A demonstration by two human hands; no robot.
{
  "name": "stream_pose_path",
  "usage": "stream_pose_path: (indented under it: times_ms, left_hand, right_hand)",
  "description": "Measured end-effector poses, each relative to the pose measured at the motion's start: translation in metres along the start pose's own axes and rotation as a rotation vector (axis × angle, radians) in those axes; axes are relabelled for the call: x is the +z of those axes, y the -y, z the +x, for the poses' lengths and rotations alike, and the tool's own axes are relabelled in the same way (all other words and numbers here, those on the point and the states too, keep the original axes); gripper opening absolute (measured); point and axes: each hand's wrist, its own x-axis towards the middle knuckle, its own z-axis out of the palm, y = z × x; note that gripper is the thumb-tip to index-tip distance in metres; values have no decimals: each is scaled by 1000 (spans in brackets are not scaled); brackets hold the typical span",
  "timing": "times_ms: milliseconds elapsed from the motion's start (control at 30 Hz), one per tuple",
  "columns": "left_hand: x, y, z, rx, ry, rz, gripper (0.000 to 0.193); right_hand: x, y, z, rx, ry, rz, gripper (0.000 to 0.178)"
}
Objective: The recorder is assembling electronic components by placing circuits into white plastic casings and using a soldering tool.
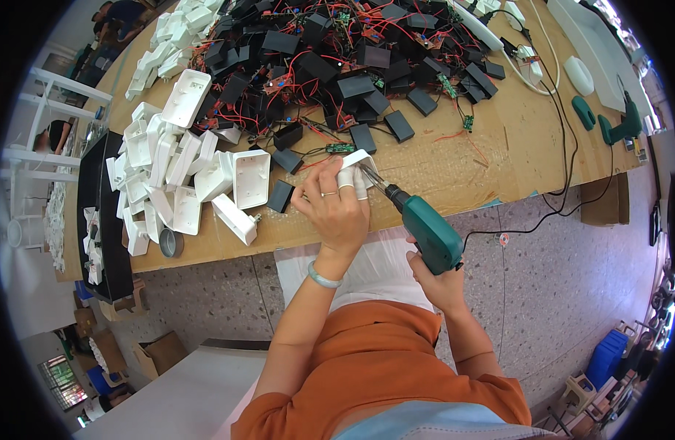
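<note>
My left hand [336, 209] grips a small white plastic housing [358, 158] at the table's front edge. White covers wrap some of its fingertips. My right hand [438, 282] is closed around the handle of a green pistol-shaped soldering gun [433, 233]. The gun's metal tip [372, 176] points left and reaches into the housing, close to my left fingers. What the tip touches inside is hidden. Just beyond the housing lies a small green circuit board [340, 148] with wires. Black plastic boxes [281, 196] lie to the left of my left hand.
Open white housings [250, 180] pile up on the left, beside a grey round tin [171, 243]. Black boxes with red wires and boards [356, 86] heap across the back. At right lie a second green tool [625, 126] and a white oval part [578, 76]. A black cord [524, 232] hangs past the table edge.
</note>
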Motion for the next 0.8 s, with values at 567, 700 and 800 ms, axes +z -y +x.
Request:
stream_pose_path:
  times_ms: [567, 700, 800]
  left_hand:
    - [1, 0, 0, 5, -13, 15, 17]
    - [3, 0, 0, 8, -17, 18, 15]
    - [2, 0, 0, 11, -20, 17, 15]
  right_hand:
    - [-21, 18, -25, 115, -34, 152, 35]
    - [-22, 23, -28, 99, -54, 198, 36]
    - [-25, 23, -30, 82, -27, 193, 36]
